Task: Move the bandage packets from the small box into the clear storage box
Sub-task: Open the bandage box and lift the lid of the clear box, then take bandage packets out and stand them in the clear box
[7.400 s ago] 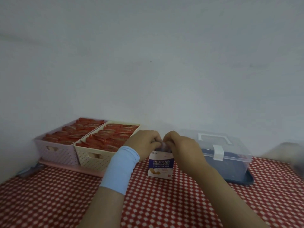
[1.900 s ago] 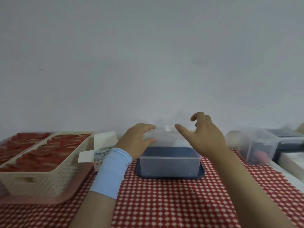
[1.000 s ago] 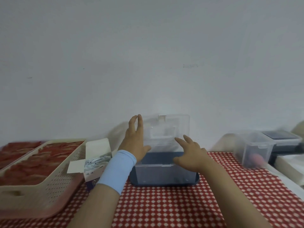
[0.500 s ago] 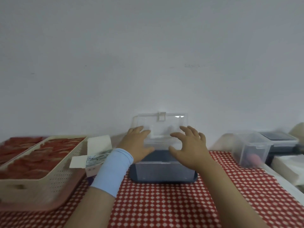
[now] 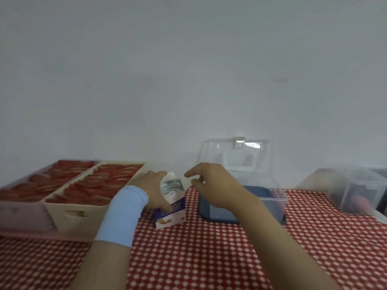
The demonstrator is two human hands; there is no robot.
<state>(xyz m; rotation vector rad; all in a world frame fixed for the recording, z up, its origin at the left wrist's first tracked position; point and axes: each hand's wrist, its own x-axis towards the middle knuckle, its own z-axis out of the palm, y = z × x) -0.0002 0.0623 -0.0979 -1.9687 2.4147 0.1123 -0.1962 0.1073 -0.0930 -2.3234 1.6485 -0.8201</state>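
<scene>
The small blue-and-white bandage box (image 5: 172, 212) stands open on the checked cloth, with bandage packets (image 5: 172, 184) showing at its top. My left hand (image 5: 154, 190), with a light blue wristband, grips the box from its left side. My right hand (image 5: 211, 185) hovers just right of the box top, fingers apart and holding nothing. Behind my right hand sits the clear storage box (image 5: 270, 200) with a dark blue bottom. Its clear lid (image 5: 236, 155) stands raised against the wall.
Two perforated baskets, cream (image 5: 69, 212) and pink (image 5: 18, 214), filled with red packets, sit on a pink tray at the left. Another clear container (image 5: 356, 191) stands at the far right. The red-and-white checked cloth (image 5: 209, 258) covers the table up to the wall.
Both hands have left the clear storage box, whose lid now stands open. My left hand has taken hold of the small box, and my right hand has moved left toward its top.
</scene>
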